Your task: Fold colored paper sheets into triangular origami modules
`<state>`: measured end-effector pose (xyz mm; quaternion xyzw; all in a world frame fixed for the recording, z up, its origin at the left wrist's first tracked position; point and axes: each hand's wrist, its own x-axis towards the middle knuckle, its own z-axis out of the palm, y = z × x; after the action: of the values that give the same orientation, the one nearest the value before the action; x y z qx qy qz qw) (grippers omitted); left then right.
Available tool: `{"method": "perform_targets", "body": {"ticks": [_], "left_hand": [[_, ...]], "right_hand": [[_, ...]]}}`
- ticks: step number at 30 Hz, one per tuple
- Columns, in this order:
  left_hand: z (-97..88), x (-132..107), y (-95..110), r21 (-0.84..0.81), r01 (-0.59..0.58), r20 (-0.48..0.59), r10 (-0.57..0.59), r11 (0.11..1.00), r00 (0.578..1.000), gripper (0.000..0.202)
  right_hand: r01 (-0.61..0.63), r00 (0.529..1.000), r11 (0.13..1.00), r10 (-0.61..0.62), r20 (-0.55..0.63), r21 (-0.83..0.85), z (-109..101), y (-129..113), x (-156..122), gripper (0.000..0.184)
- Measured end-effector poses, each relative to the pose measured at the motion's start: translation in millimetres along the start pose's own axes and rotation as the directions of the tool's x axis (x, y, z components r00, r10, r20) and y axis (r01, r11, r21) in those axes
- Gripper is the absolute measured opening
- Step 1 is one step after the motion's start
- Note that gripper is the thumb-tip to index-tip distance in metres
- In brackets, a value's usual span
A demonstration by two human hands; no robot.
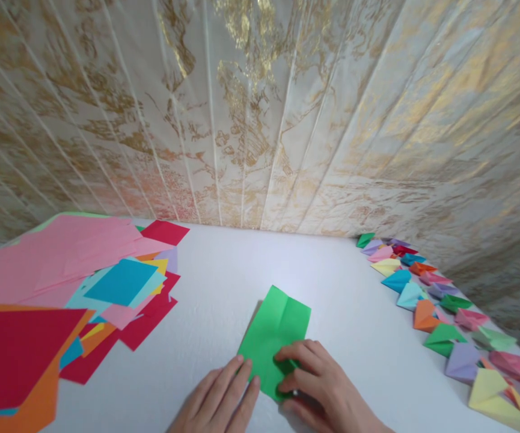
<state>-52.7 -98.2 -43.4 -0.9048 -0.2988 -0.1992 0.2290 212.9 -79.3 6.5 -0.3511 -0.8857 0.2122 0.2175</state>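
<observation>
While the left hand rests with fingers extended on the left edge of the rectangular green paper sheet, the right hand curls narrowly over its near right part; whether it pinches cannot be told. The sheet lies on the white desk, directly before the person. Folding appears early: creases show, but the compact form of the folded multicoloured paper pieces at right is not yet reached. The sheet's long axis points away from the person, leaning right.
</observation>
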Motion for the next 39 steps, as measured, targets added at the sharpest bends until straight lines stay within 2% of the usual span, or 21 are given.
{"method": "perform_targets", "body": {"ticks": [5,8,15,20,25,31,39], "left_hand": [[0.2,4.9,2.6,-0.029,0.011,-0.024,-0.011,1.0,1.0,0.027],[-3.7,11.1,0.7,-0.064,0.004,-0.016,-0.005,0.998,1.0,0.022],[-13.2,25.7,-4.1,-0.14,-0.044,0.053,0.052,0.989,0.997,0.025],[-9.1,31.0,0.1,-0.178,0.001,0.06,0.009,0.984,0.998,0.036],[-5.0,29.3,2.2,-0.207,-0.007,0.108,0.029,0.978,0.994,0.036],[-4.9,27.7,2.9,-0.212,0.012,0.129,0.016,0.977,0.992,0.035],[-11.0,37.2,1.4,-0.27,0.014,0.121,0.02,0.963,0.992,0.026]], "right_hand": [[-0.208,0.974,0.971,0.217,-0.067,0.115,2.7,7.5,5.5,0.021],[-0.268,0.96,0.958,0.274,-0.048,0.103,2.3,7.8,16.3,0.019],[-0.295,0.952,0.952,0.3,-0.058,0.078,8.8,7.7,26.3,0.016],[-0.291,0.951,0.952,0.299,-0.085,0.092,10.6,9.7,26.1,0.018],[-0.297,0.949,0.952,0.303,-0.083,0.077,10.5,10.4,27.9,0.018],[-0.29,0.95,0.955,0.295,-0.1,0.061,13.2,11.7,27.0,0.019],[-0.312,0.945,0.949,0.316,-0.087,0.053,14.3,10.4,26.9,0.022]]}}
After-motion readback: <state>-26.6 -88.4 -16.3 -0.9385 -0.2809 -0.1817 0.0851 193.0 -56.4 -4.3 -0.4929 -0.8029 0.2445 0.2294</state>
